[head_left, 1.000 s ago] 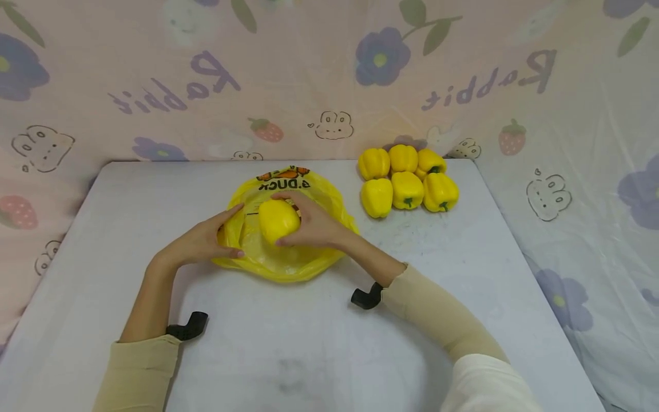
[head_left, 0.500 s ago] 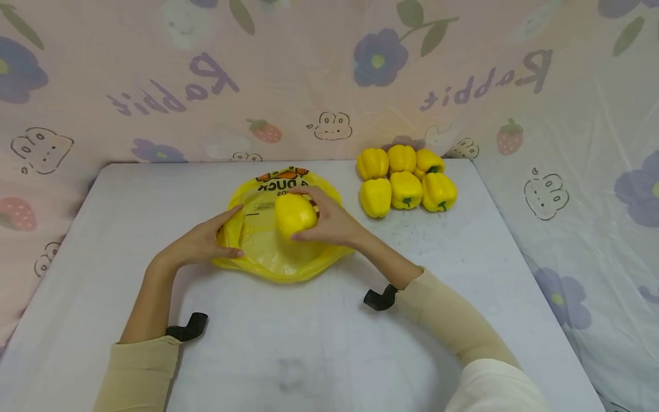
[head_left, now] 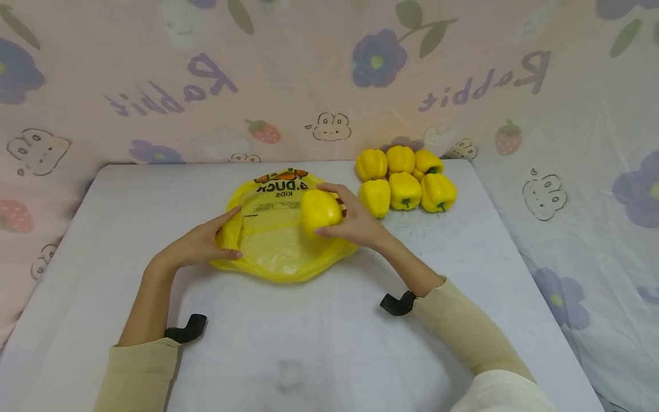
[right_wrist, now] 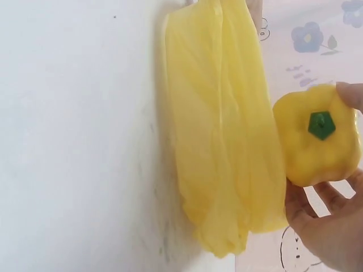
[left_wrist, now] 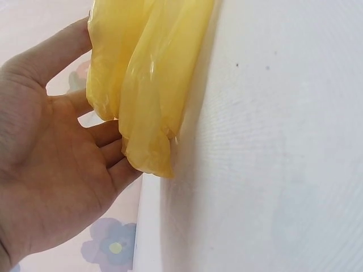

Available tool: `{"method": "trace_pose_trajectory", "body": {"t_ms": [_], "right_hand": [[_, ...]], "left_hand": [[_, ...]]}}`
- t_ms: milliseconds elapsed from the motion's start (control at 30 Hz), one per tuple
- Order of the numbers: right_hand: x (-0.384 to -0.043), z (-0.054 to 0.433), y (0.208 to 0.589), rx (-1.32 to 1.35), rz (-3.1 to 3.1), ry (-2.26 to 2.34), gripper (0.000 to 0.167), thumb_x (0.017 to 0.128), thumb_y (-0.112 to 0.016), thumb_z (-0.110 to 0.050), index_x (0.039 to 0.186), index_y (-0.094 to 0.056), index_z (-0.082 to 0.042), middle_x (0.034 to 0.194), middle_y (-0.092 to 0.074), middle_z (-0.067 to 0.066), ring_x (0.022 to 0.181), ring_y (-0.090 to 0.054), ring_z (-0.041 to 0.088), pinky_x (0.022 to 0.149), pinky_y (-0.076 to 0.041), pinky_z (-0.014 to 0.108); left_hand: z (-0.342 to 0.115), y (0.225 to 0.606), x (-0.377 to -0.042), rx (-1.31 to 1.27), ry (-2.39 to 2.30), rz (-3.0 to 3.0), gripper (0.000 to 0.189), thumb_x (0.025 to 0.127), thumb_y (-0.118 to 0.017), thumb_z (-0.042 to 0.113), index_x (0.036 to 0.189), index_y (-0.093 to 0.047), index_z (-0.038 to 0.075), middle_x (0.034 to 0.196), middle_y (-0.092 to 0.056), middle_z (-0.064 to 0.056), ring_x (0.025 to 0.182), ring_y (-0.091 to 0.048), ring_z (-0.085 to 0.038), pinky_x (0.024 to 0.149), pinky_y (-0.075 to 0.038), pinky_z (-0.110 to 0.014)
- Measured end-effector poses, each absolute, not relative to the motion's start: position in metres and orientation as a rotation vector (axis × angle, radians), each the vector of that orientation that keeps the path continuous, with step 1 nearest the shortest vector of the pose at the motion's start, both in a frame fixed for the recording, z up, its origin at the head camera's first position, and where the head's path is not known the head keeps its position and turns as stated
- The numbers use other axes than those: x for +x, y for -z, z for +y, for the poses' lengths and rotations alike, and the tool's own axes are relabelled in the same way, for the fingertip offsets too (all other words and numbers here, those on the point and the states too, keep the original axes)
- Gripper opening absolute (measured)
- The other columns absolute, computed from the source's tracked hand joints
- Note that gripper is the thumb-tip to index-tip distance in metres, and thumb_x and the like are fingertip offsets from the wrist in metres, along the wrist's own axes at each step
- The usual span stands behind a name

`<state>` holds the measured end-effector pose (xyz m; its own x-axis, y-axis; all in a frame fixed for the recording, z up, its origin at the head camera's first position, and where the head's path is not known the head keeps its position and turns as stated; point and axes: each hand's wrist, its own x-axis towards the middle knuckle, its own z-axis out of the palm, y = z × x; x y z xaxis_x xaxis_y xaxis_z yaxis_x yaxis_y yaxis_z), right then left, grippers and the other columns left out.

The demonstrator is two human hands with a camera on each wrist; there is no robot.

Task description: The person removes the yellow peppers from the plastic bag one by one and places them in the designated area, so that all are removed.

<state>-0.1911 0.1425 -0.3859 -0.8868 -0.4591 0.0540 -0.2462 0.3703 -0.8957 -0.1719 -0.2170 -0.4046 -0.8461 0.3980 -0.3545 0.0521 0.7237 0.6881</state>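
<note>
My right hand (head_left: 355, 220) holds a yellow bell pepper (head_left: 320, 212) over the right part of an open yellow plastic bag (head_left: 278, 266) in the head view. The right wrist view shows the pepper's green stem end (right_wrist: 321, 124) beside the bag's upper rim, thumb on one side and fingers on the other. My left hand (head_left: 198, 243) rests against the left rim of the bag, thumb and fingers spread. In the left wrist view its fingers (left_wrist: 122, 173) extend behind the crumpled plastic (left_wrist: 150, 113), the palm bare.
Several yellow bell peppers (head_left: 404, 190) sit in two rows at the back right of the white table (head_left: 309, 355). A patterned curtain (head_left: 288, 68) hangs behind the table. Black angled pieces (head_left: 190, 329) stick out at both sleeve cuffs.
My right hand has moved right with the bell pepper, from the middle of the bag toward its right rim. The left hand and the bag stay in place.
</note>
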Motion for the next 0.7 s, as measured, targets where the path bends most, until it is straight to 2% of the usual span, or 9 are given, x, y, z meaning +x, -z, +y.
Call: {"method": "trace_pose_trajectory", "body": {"t_ms": [300, 500, 700], "right_hand": [[-0.183, 0.169, 0.382, -0.531, 2.426, 1.566, 0.083, 0.077, -0.086, -0.03, 0.148, -0.042, -0.032, 0.149, -0.041, -0.008, 0.119, -0.05, 0.024, 0.098, -0.048, 0.047], [-0.179, 0.19, 0.381, -0.489, 2.411, 1.597, 0.081, 0.08, -0.084, -0.024, 0.149, -0.041, -0.031, 0.152, -0.038, -0.006, 0.124, -0.048, 0.026, 0.104, -0.045, 0.048], [-0.176, 0.209, 0.385, -0.442, 2.442, 1.562, 0.082, 0.08, -0.084, -0.027, 0.149, -0.04, -0.032, 0.151, -0.039, -0.007, 0.123, -0.048, 0.026, 0.104, -0.045, 0.049]], "left_hand": [[-0.218, 0.405, -0.171, 0.343, -0.945, 2.443, 0.106, 0.082, -0.081, 0.041, 0.161, -0.013, 0.022, 0.162, -0.018, -0.024, 0.146, -0.017, -0.046, 0.114, -0.016, -0.068], [-0.217, 0.407, -0.171, 0.338, -0.952, 2.434, 0.105, 0.082, -0.081, 0.04, 0.161, -0.014, 0.022, 0.162, -0.018, -0.024, 0.146, -0.018, -0.046, 0.113, -0.017, -0.068], [-0.217, 0.406, -0.17, 0.341, -0.959, 2.428, 0.104, 0.083, -0.08, 0.038, 0.161, -0.014, 0.02, 0.161, -0.019, -0.024, 0.145, -0.021, -0.045, 0.113, -0.018, -0.067]]}}
